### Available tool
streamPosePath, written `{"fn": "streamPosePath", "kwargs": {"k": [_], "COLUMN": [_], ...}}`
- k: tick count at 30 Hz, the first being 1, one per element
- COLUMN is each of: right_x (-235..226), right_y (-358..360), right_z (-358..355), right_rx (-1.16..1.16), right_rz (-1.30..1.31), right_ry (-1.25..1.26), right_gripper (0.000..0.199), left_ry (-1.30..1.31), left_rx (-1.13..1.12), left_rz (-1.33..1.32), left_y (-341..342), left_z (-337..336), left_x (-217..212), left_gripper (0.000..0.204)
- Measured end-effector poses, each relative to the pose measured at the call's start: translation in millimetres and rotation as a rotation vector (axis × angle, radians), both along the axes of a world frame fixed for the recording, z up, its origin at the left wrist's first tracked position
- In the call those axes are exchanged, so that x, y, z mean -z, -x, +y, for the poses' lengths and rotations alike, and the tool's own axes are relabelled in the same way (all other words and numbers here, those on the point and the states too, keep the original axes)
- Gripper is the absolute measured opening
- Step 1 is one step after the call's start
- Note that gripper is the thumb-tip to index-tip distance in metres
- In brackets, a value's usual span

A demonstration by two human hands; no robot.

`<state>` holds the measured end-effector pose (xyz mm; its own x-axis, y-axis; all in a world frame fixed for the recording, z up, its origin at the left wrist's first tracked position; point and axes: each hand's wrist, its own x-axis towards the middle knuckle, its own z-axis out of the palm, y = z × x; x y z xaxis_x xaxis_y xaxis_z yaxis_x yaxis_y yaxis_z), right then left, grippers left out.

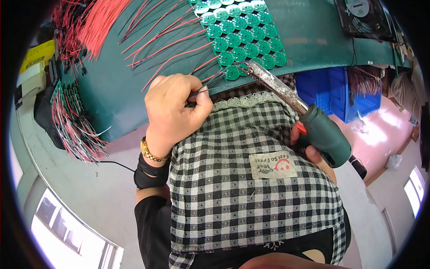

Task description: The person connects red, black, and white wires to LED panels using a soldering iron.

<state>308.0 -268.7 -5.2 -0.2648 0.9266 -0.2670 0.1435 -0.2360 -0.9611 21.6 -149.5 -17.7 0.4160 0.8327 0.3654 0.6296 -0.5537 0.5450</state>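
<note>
Two hands share this work, and both of mine meet at one spot on the near edge of the green board. Nearest me is my checked apron [251, 179], and over it my right hand [309, 150] is wrapped tight around the dark green handle of the soldering iron [313, 125]; only my fingers show beneath the handle. From that grip the iron's long axis runs up and to my left, its foil-wrapped barrel [277, 87] sloping away from me until the tip comes down at the lowest round pad of the circuit board panel [244, 33]. My left hand [174, 110] is curled into a loose fist just left of the iron, wrist bent back with a gold watch band [152, 154] and a black sleeve below it; thumb and forefinger pinch a thin wire [208, 85] narrowly, and that wire points up and right, toward the same pad the tip touches. So the joint lies ahead of both grips, the left hand being somewhat nearer to it than the right. Beyond the panel, loose red and black wires [165, 40] fan out leftward across the green table [309, 31]. Farther left lies a bundle of wired boards [74, 121], and at the far right corner sits a small fan [363, 15].
</note>
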Motion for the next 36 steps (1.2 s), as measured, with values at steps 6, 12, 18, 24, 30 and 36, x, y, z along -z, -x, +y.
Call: {"fn": "streamPosePath", "kwargs": {"k": [6,12,18,24,30,36], "right_x": [-2.4,-1.7,-4.4,2.1,29.9,61.9], "right_y": [-0.5,10.5,12.3,16.7,13.6,0.9], "right_z": [2.3,1.8,8.9,5.9,4.5,8.2], "right_rx": [-0.065,0.159,0.202,0.253,0.324,0.437], "right_rz": [0.010,0.152,0.174,0.229,0.290,0.397], "right_ry": [0.023,0.066,0.039,0.067,-0.049,-0.167], "right_gripper": [0.036,0.045,0.051,0.066,0.068,0.059], "left_ry": [0.016,0.011,0.076,-0.130,-0.405,-0.459], "left_rx": [0.007,0.035,-0.021,-0.151,0.022,-0.027], "left_rz": [-0.029,-0.011,-0.064,-0.274,0.049,0.251], "left_y": [0.8,3.7,11.4,24.0,-19.8,-59.1], "left_z": [0.4,2.7,8.5,101.3,229.8,249.3], "left_x": [5.1,-1.2,-7.9,-61.4,-3.3,-6.1], "left_gripper": [0.015,0.016,0.009,0.008,0.012,0.016]}}
